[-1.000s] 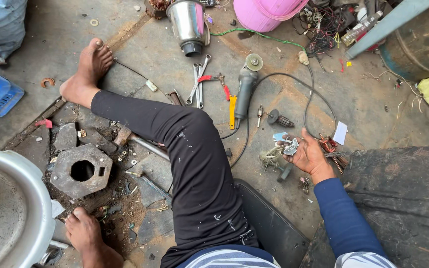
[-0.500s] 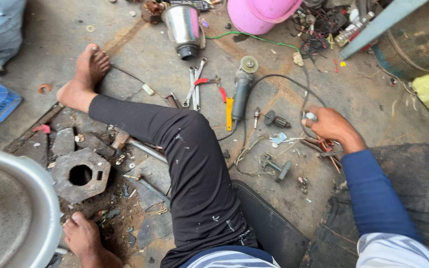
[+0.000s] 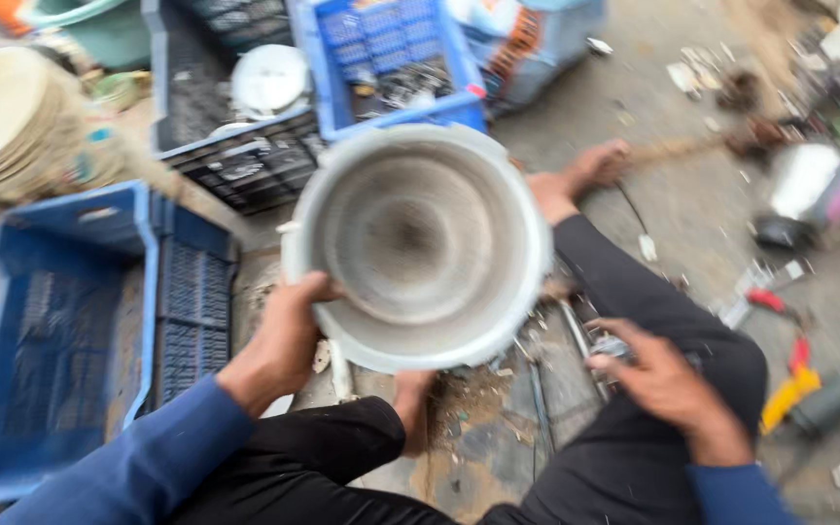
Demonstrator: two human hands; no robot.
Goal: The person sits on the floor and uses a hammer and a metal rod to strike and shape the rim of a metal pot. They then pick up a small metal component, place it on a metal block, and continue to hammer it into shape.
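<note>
the left hand [image 3: 284,340] grips the near-left rim of a big grey metal bowl [image 3: 418,243], fingers curled over the edge, holding it tilted so its inside faces up toward the camera. the bowl sits between the person's legs, above gritty ground, with a bare foot [image 3: 410,413] just under its near edge. the right hand [image 3: 658,374] rests on the right knee in black trousers, fingers loosely bent over something small and blurred; whether it grasps it i cannot tell. a blue crate [image 3: 70,340] lies left of the bowl, another blue crate [image 3: 381,58] and a black crate [image 3: 216,126] behind it. blurred tools [image 3: 789,379] lie at right.
</note>
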